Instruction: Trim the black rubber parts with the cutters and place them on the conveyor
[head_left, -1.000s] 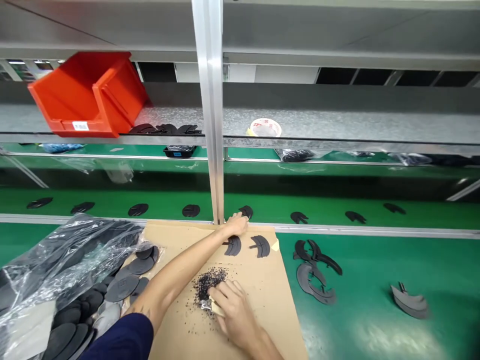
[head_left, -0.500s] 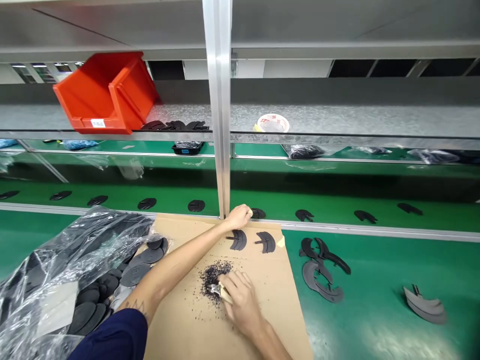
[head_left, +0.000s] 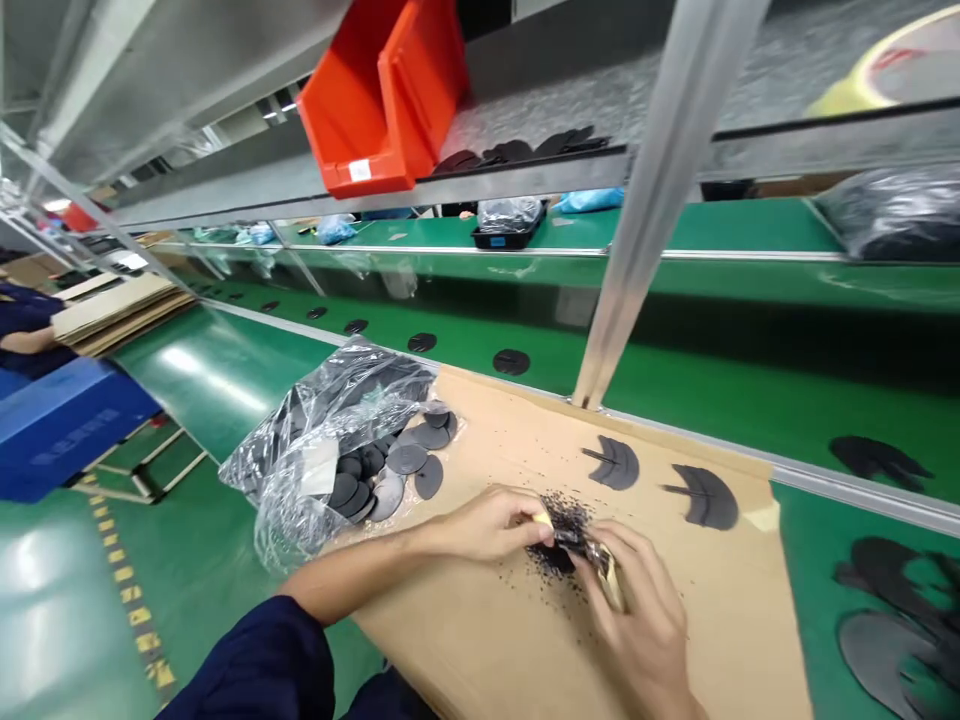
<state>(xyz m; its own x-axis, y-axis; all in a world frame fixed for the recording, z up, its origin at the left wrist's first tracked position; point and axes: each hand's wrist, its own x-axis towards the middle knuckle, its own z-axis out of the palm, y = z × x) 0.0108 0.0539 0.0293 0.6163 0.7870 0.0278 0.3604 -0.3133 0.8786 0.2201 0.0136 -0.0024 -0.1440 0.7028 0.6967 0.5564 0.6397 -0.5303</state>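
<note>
On a green bench [head_left: 217, 360], brown cardboard [head_left: 465, 620] with black crumbs [head_left: 568, 508]; at lower centre of the frame, small dark piece [head_left: 566, 538] in the pinched thumb and finger of the left hand [head_left: 491, 525]; just right of it, pale-handled tool [head_left: 613, 585] clasped in the right hand [head_left: 645, 605]; red bin [head_left: 386, 110] at top, left of centre.

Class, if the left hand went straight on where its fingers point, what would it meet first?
Probably the metal-ended tool in the right hand, just beyond the left hand; the close overlap leaves depth and contact unclear.

Cream tool handle [head_left: 614, 588], tan cardboard [head_left: 472, 640]
</note>
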